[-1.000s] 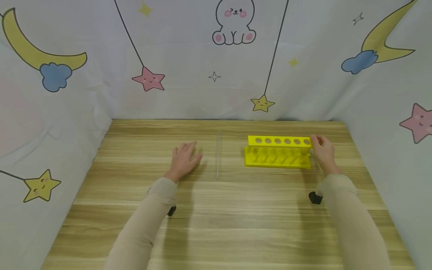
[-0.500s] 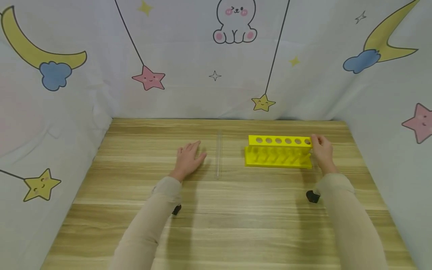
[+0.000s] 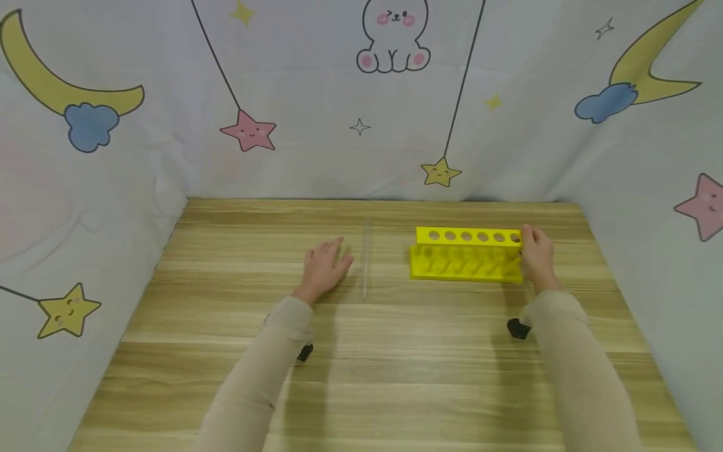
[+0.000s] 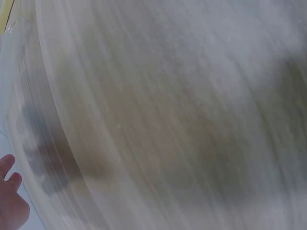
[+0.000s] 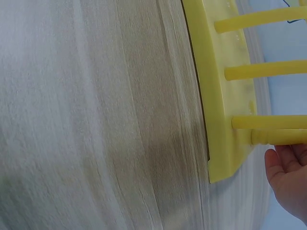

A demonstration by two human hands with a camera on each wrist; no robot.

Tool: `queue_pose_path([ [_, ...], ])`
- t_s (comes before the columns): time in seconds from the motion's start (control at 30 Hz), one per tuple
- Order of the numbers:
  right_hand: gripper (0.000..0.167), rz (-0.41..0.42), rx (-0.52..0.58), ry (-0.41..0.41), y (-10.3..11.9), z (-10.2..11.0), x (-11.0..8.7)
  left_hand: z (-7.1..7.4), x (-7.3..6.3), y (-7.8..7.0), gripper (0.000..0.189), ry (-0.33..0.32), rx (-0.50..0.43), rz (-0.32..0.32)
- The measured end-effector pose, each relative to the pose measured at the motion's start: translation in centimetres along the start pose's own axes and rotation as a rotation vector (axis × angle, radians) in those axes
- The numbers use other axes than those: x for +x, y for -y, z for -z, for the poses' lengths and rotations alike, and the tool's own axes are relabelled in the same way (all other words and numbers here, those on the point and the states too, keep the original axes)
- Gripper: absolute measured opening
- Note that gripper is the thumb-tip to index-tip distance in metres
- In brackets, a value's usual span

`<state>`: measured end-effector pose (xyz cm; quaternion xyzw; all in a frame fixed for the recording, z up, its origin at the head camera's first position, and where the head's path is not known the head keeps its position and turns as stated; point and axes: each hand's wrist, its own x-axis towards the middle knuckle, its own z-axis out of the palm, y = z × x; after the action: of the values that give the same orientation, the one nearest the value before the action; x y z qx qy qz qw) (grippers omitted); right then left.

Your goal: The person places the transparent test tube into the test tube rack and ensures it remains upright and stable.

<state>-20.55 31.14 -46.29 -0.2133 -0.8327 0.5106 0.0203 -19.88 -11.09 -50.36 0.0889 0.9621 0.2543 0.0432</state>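
A yellow test tube rack (image 3: 469, 273) stands at the right of the table, with a row of round holes in its top strip and pegs on its base. My right hand (image 3: 538, 256) grips the rack's right end; in the right wrist view its fingertips are at the end post. To the left of the rack, a slim clear test tube (image 3: 366, 263) lies lengthwise on the table. My left hand (image 3: 324, 270) is just left of the tube, apart from it, fingers extended and holding nothing. The left wrist view shows only part of that hand (image 4: 10, 203).
The wood-grain table (image 3: 407, 383) is enclosed by a white patterned cloth (image 3: 316, 94) at the back and both sides. Black wrist-worn pieces (image 3: 518, 328) show below the sleeves.
My left hand has moved right, closer to the clear test tube. The right hand keeps its grip on the rack's end, its wrist shifting slightly left. Rack and tube stay put.
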Motion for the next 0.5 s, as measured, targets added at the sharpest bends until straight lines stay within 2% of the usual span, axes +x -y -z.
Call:
queue_pose_path([
  [0.13,0.036,-0.010,0.019,-0.013,0.0,-0.1,0.0,-0.1,0.2,-0.4,0.058,-0.015,-0.023,0.008],
  [0.4,0.033,-0.021,0.157,-0.004,0.0,-0.3,-0.1,-0.3,0.6,-1.2,0.056,-0.026,-0.070,0.022],
  [0.5,0.030,-0.022,0.173,-0.009,0.0,-0.5,-0.2,-0.5,0.8,-1.5,0.056,-0.038,-0.079,0.020],
])
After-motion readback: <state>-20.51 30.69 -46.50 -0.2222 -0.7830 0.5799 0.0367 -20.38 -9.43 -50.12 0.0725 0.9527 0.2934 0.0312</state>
